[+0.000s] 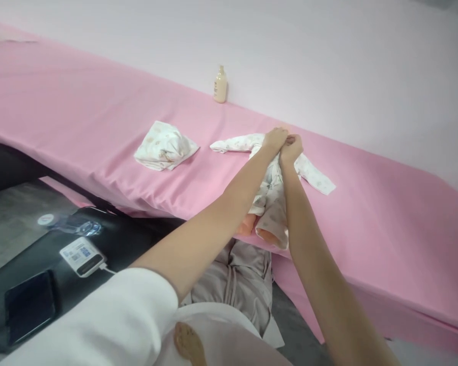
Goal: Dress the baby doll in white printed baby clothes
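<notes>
A white patterned baby outfit lies with its sleeves spread on the pink-covered table. My left hand and my right hand meet at its neck end, fingers closed on the cloth; the fingertips are mostly hidden. Below my wrists, the outfit's lower part is bunched between my forearms. A beige trouser leg reaches the near table edge, and orange shows inside its opening. Another orange piece shows beside it; I cannot tell whether these are a doll's legs or a lining.
A folded, patterned white cloth bundle lies to the left. Against the wall stands a cream pump bottle. On a black surface at lower left are a phone, a white device with a cable and a clear plastic bottle.
</notes>
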The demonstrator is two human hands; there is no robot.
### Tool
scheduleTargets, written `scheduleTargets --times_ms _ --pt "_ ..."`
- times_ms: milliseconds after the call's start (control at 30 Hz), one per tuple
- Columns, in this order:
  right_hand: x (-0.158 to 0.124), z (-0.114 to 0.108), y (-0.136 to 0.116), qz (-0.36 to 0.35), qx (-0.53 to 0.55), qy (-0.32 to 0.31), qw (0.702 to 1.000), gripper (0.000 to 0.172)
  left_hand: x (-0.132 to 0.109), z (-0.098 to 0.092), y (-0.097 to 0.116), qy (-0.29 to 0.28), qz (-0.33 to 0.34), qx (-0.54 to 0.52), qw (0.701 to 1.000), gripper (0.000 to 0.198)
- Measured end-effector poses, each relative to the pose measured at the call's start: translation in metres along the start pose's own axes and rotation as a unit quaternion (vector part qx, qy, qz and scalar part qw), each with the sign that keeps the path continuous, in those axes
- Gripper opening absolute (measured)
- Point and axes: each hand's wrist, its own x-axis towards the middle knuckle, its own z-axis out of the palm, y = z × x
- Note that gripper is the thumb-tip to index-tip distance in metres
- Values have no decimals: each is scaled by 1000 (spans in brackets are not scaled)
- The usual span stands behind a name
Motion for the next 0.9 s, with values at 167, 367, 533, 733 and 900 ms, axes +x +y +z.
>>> scheduleTargets --times_ms 167,367,533,733,900 --pt "9 8 12 -15 39 -24 999 9 1 7 -17 -8 -15 -7 1000 34" --pt "18 16 28 -35 79 -64 994 10 -1 11 -21 -9 -45 -10 999 32" --pt "19 16 27 -8 86 -63 994 6 -5 10 -18 4 -58 8 998 36" --pt "19 17 28 -39 79 -58 994 8 -11 7 -17 40 -71 38 996 32" --pt "15 14 25 -56 74 -49 994 1 -19 1 -15 37 -48 27 998 30"
